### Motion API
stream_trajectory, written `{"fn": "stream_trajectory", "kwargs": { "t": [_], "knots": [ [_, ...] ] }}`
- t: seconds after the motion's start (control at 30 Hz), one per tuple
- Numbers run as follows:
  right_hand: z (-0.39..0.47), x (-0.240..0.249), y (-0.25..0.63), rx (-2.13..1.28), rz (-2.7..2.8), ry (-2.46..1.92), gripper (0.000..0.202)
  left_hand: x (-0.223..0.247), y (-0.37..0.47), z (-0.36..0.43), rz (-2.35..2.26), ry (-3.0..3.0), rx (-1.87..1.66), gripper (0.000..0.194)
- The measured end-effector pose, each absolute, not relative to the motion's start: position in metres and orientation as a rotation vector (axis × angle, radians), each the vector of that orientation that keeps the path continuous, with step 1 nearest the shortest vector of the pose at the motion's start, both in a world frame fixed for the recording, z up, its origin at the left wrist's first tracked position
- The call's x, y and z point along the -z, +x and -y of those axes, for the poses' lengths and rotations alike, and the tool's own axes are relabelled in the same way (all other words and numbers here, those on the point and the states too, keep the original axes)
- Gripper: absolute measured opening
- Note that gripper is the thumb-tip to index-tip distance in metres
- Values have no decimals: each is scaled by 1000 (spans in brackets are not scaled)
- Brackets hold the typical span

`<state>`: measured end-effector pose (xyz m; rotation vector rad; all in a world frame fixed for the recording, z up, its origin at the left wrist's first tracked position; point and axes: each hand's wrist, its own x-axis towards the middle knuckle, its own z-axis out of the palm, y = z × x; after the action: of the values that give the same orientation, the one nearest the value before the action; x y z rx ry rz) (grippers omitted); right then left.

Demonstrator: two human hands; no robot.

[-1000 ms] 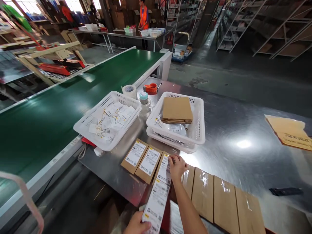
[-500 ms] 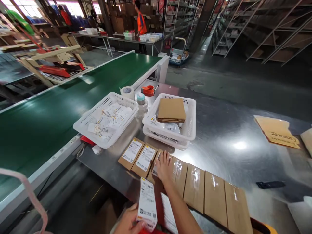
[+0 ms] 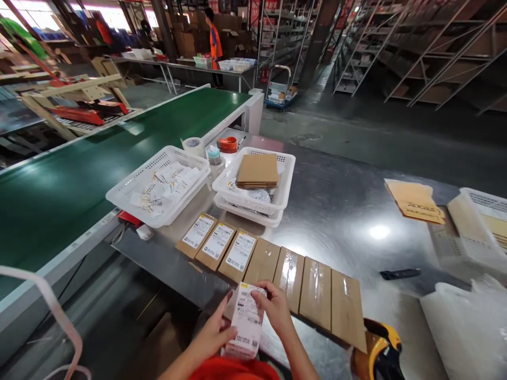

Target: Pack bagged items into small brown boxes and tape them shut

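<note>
Near my body, my left hand (image 3: pixel 217 326) grips a stack of white shipping labels (image 3: pixel 247 321) with printed barcodes, its thumb across the lower part. At the top right corner of the stack my right hand (image 3: pixel 273 303) pinches the labels between thumb and fingers. Just beyond them, flat brown cardboard boxes lie side by side in a row. Three at the left carry white labels, the rightmost of these being a labelled box (image 3: pixel 239 253). Farther right, several boxes such as this plain box (image 3: pixel 316 290) show only shiny clear tape on top.
A white basket (image 3: pixel 158 184) of small tagged bags stands at left. Stacked white baskets (image 3: pixel 253 203) hold folded cardboard (image 3: pixel 258 170). Behind are tape rolls (image 3: pixel 194 146) and an orange tape dispenser (image 3: pixel 227 144). A green conveyor (image 3: pixel 130 153) runs left; a black cutter (image 3: pixel 400 274) lies right.
My right hand has left the third box, which now shows its label, and has come back to the label stack in my left hand. The view has shifted right.
</note>
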<state>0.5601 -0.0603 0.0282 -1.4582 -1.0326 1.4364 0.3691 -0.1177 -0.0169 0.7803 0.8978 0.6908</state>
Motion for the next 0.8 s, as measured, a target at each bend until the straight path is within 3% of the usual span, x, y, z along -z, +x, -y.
{"fn": "stream_trajectory", "kwargs": {
  "t": [0.07,0.17,0.23,0.5,0.67,0.8],
  "knots": [
    [74,-31,559,-1377,1170,-1499,29,9,382,103,-894,686,-726,101],
    [84,-23,560,-1266,1250,-1565,29,-4,401,81,-977,664,-727,64],
    [75,-11,566,-1123,1265,-1605,29,-4,411,74,-1048,641,-713,52],
    [-35,45,598,-617,1153,-1870,42,60,411,120,-1281,457,-652,71],
    [-54,62,592,-441,1203,-1983,39,88,400,145,-1301,505,-703,67],
    [-50,63,589,-357,1283,-2011,41,83,382,159,-1198,601,-658,63]
  ]
}}
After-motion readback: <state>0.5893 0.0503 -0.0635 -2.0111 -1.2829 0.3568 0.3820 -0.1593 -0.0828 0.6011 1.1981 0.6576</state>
